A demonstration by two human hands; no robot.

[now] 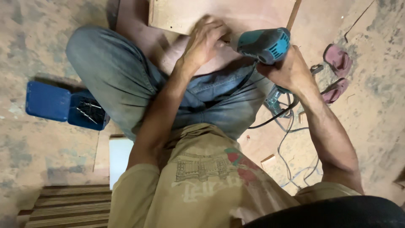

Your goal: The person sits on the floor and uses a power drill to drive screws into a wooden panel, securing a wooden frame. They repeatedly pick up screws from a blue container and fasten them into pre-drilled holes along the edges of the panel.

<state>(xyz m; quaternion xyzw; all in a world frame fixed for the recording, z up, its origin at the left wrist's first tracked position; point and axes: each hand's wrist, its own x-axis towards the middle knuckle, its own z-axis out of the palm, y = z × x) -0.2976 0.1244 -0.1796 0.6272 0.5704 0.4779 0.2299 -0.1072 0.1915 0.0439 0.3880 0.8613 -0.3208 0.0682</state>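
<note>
Left fingers (209, 31) pressed down on the edge of the wooden board (219, 14), curled a bit, right by the nose of the drill. Right hand (289, 69) wrapped tight round the handle of the teal drill (263, 44), fingers clenched on the grip under the fat body. Nose of the drill hidden behind the left hand (202, 44), so probably touching the board's edge there, but hard to be sure.

Drill: hard plastic, likely a bit heavy at the motor end, not bendy, not slippery. Best held by the handle, with the other hand near the front to keep it steady. Black cord (270, 120) running down from the handle, past the right wrist, so easy to snag.

Board: stiff, flat, thin, light brown, resting above the knees in blue jeans (126, 80). Best pinned flat near the edge.

Farther out from the left fingers: a blue box (63, 105) lying open with screws inside, on the dusty floor (33, 33). Out past the right hand: pink sandals (337, 71) and a tangle of grey wires (295, 164).
</note>
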